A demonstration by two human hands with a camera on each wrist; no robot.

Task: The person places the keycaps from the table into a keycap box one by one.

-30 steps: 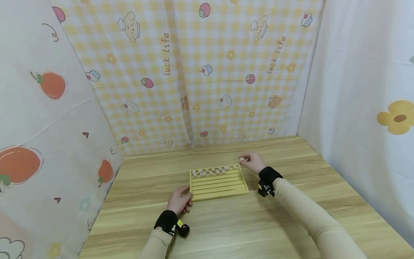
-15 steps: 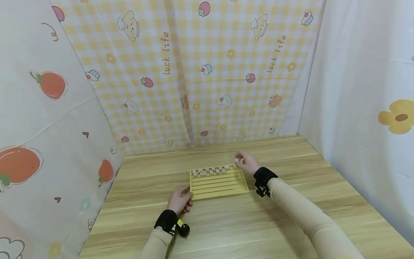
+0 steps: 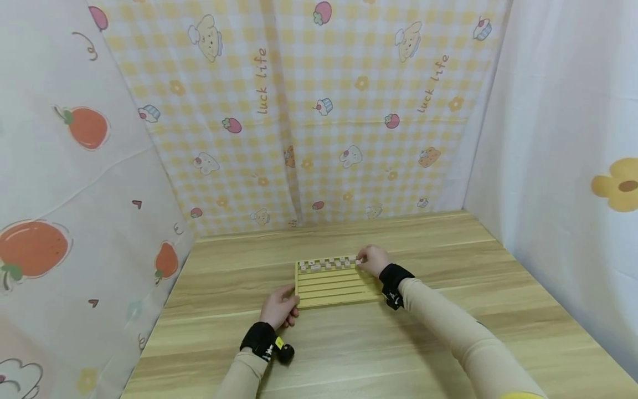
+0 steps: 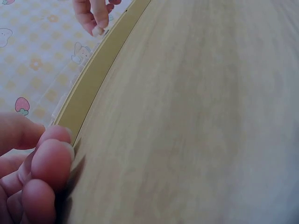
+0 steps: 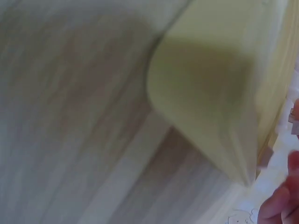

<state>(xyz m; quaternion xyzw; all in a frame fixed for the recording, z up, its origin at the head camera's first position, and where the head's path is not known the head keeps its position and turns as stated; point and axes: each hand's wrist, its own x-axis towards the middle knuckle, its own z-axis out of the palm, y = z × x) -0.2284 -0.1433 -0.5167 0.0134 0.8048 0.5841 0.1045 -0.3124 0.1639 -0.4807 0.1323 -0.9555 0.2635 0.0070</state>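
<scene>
A shallow yellow tray (image 3: 336,289) with parallel ridges lies on the table. Several small white blocks (image 3: 315,267) with dark marks stand in its two back rows, one wider than the others. My left hand (image 3: 278,308) grips the tray's front left corner; in the left wrist view its thumb and fingertips close on the yellow side wall (image 4: 93,77). Over the back right of the tray, my right hand (image 3: 375,260) pinches a small white block (image 4: 97,31) between thumb and fingertips. The right wrist view catches only part of this hand (image 5: 282,200), beyond the tray's corner.
The wood-grain table (image 3: 239,260) extends around the tray on all sides. A checked curtain (image 3: 319,138) hangs along its back edge, with printed white curtains (image 3: 548,138) at the sides. Each wrist wears a black band (image 3: 259,339) with a camera.
My right hand has moved left and toward me, from beyond the tray's back right corner to over its back rows, carrying the white block. My left hand keeps its grip on the tray.
</scene>
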